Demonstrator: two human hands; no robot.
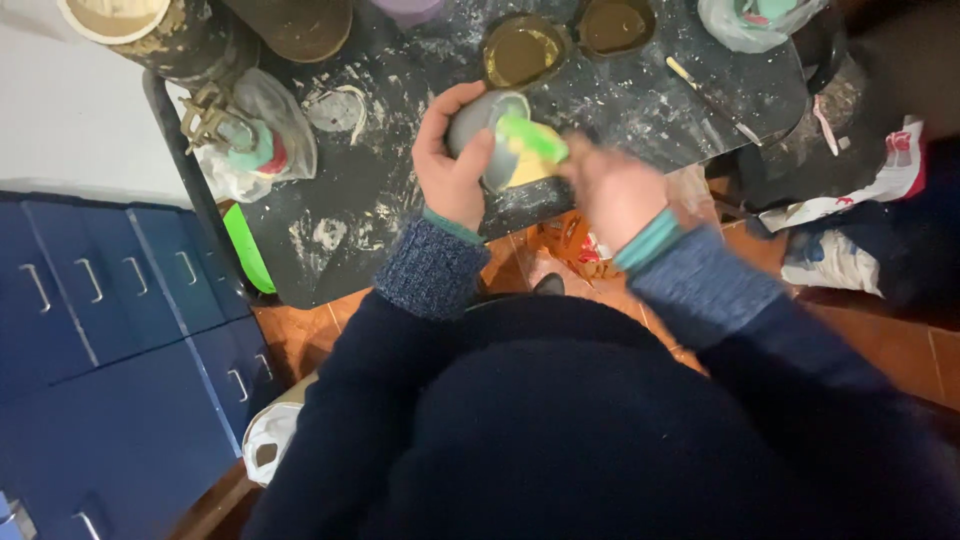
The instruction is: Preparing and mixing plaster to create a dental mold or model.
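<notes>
Left hand: the left hand (452, 165) is wrapped around a small grey bowl (484, 135), fingers curled over its far rim and thumb on the near side, holding it tilted just above the near edge of the table.
Right hand: the right hand (615, 195) is closed on a green and yellow sponge (533, 148) and presses it into the mouth of the bowl; the hand is blurred, so the exact finger positions cannot be told.
Bowl: held near the middle of the scene, its opening turned to the right, touching the sponge.
Sponge: green side far, yellow side near, partly inside the bowl.
Table: a dark table (360, 210) smeared with white dust and flecks.
Far side: two round dishes of brownish liquid, one (522, 50) just beyond the bowl and another (613, 25) to its right.
Right of table: a thin brush (712, 100) lies slanted on the tabletop.
Left of table: a clear plastic bag (262, 140) with colourful things inside, and a spattered bucket (150, 30) at the far left corner.
Floor: reddish tiles (900, 350) on the right.
Near left: blue drawers (110, 330) with metal handles.
</notes>
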